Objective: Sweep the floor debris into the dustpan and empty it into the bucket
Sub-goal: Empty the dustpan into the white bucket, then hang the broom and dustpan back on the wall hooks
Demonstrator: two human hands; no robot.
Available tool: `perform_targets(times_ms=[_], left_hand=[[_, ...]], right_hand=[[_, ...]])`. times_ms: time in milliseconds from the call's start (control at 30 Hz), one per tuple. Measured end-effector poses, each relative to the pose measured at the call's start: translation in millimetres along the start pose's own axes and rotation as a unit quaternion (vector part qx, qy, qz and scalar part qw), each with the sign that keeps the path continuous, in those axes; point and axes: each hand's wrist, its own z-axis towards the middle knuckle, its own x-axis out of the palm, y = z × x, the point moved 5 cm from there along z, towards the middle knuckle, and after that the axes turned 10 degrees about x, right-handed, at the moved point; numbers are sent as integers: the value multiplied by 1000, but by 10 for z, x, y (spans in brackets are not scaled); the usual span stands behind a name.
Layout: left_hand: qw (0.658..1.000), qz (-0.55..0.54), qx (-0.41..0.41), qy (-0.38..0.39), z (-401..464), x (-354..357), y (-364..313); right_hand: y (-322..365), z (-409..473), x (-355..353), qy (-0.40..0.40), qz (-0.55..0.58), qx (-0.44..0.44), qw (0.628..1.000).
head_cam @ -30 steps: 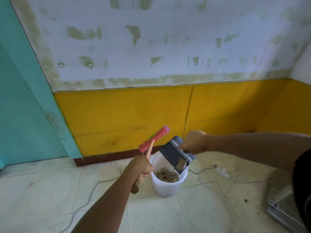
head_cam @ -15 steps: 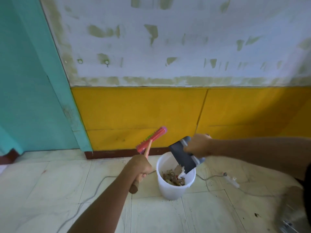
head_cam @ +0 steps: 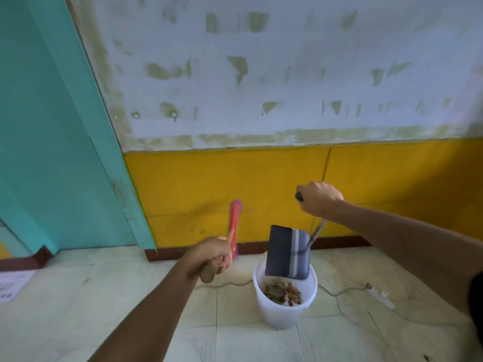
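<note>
A white plastic bucket [head_cam: 282, 313] stands on the tiled floor with brown debris [head_cam: 282, 290] inside it. Directly above its far rim hangs a dark grey dustpan [head_cam: 283, 250], tipped mouth-down on a thin metal handle. My right hand [head_cam: 317, 198] is shut on the top of that handle, raised against the yellow wall panel. My left hand [head_cam: 211, 254] grips the wooden handle of a brush whose pink-red head [head_cam: 234, 226] points upward, left of the bucket and blurred.
A grey cable [head_cam: 337, 292] runs along the floor behind the bucket to a white plug strip [head_cam: 379, 296] at the right. A teal door frame [head_cam: 78, 142] stands at the left, with a paper sheet [head_cam: 13, 283] on the floor below it.
My right hand rose and now holds the handle's top, so the dustpan hangs steeper over the bucket. The brush head swung from slanted to upright. The debris has dropped into the bucket.
</note>
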Motion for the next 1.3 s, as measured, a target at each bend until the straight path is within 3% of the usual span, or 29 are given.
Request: perform_targets(times_ms=[133,267,400,567,600,733,833,1000,1067,1133,1233,1300], left_hand=[[981,-192,-2,-34,-13,-79,-397],[965,-262,20,-23,-73,-58,-966],[953,-296,27,-55,-173,-345,-1281],[955,-271,68,-102,-195,-757,-1429],[959,-245,88,-109,-180,-851,-1456],[963,-166,197,-81,-19,-1280,-1623],[951,-152,269,-31,155,-1661,-1783],[944,43,312,-102,377,-2415,-1961],[908,195,333,-163,387,-2668,-2012],[853,268,389,-222,379,-2855,-2064],[805,238,482,-251,345,-2958,-2057],[792,195,521,-253,321,-2963,-2114]], right_hand=[[-229,228,-317,-57,168,158,971],[-340,456,-682,-29,347,231,908],[-352,653,-958,58,620,243,744],[144,902,-1109,173,845,97,496],[312,945,-1100,187,861,76,466],[1009,1149,-993,197,861,43,466],[1460,1351,-985,182,848,36,497],[1884,1773,-1138,107,860,86,492],[1965,1889,-1193,81,866,104,483],[2041,1988,-1260,62,871,109,476],[2139,2104,-1397,31,865,133,482],[2176,2179,-1532,4,860,152,487]])
